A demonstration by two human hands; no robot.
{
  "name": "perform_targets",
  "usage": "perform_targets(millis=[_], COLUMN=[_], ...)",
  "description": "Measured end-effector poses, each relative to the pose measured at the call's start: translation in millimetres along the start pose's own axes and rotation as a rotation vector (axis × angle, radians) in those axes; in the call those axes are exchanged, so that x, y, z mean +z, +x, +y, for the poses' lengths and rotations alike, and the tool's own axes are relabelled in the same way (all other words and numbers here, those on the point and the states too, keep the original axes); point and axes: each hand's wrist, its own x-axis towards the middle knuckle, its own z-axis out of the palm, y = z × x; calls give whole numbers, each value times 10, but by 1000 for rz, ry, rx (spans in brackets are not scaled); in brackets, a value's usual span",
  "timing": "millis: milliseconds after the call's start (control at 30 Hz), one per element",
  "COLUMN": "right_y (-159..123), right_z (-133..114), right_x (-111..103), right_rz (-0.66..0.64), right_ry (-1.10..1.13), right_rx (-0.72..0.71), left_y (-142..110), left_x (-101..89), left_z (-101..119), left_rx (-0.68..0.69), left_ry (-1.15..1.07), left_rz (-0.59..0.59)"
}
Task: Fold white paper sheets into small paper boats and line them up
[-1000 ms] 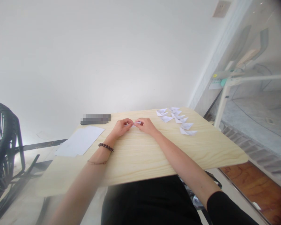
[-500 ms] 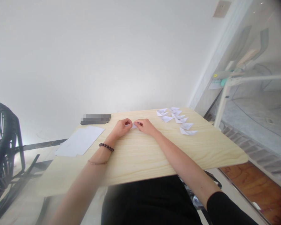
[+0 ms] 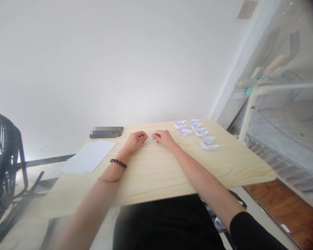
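A small piece of folded white paper [image 3: 150,138] is held between my two hands above the middle of the table. My left hand [image 3: 136,141] pinches its left end between thumb and fingers. On the opposite end, my right hand [image 3: 163,138] has its thumb and fingertips closed on the paper. Most of the folded shape is hidden by my fingers. To the right of my hands lie several folded white paper boats [image 3: 199,131]. A stack of flat white paper sheets [image 3: 90,156] rests at the left, near my left forearm.
The light wooden table [image 3: 156,173] stands against a white wall [image 3: 146,62]. At its back left lies a dark, blurred-out object [image 3: 106,132]. A dark woven chair [image 3: 7,149] is on the far left. A white metal frame [image 3: 247,114] rises beyond the right edge.
My right hand has shifted slightly right and up, widening the gap between my fingertips, so more of the folded paper shows. My left hand has barely moved.
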Motion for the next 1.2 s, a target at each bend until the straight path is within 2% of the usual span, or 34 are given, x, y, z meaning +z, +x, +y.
perform_targets(millis=[233,533,800,1033,1200], right_y=[10,24,27,53,40], right_z=[14,114,152,132,129], right_x=[4,-20,-13,4,7], right_rz=[13,111,103,70,85], right_ry=[-17,-114,-105,-149,-120], right_rx=[-15,-42,-8,-44,-36], left_y=[8,16,18,48,33], left_x=[0,-10,-17,-49,-55], left_z=[-24,-142,-167,-171,-192], left_rx=[-61,-60,-117,-182,-199], left_ry=[-6,-54,48,196,176], left_rz=[22,25,31,57,54])
